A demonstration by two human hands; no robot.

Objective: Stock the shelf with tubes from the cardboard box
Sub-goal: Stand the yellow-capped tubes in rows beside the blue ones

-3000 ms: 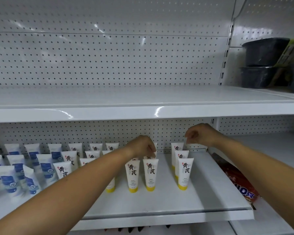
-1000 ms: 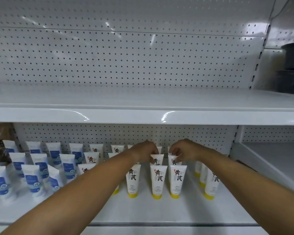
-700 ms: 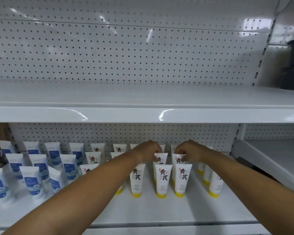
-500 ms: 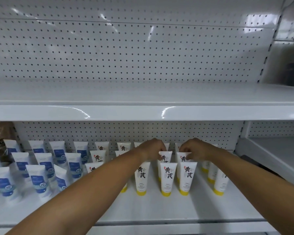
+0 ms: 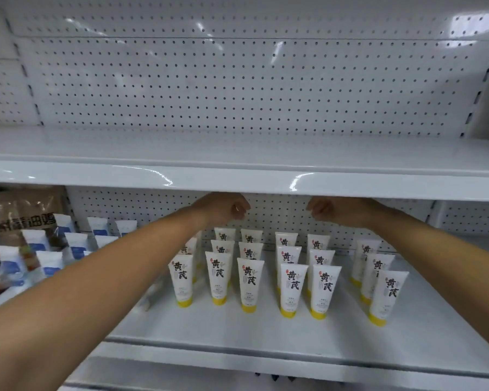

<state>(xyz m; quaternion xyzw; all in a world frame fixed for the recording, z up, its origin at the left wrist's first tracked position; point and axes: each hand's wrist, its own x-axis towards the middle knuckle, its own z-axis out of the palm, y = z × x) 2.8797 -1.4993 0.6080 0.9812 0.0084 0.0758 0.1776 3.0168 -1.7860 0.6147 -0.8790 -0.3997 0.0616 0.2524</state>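
Forearms reach in from the near edge, one either side of the stock. The shelf [image 5: 266, 334] has a bare white strip along its front. Behind that strip, the yellow-capped tubes [image 5: 249, 280] stand in columns three deep. Each is upright with its cap down, crimped end up and label facing out.

A wider gap separates the rightmost column from the rest, and the right arm passes nearest it. Blue-labelled tubes [image 5: 50, 266] are packed on the far left, with a brown bag [image 5: 20, 210] behind them.

Left hand [image 5: 223, 208] and right hand [image 5: 329, 211] hang well apart, just under the lip of the upper shelf [image 5: 237, 182]. Both are loosely curled and hold nothing. They are clear above the back row and touch no tube. From either hand the tubes lie straight below and a little toward the viewer, with their long axes vertical.

Pegboard [image 5: 237, 94] closes the back.

The cardboard box is not in view, so its direction from the hands cannot be told. Judgement: with both hands empty, the next move is back to the box. The right hand is better placed to fill that gap.
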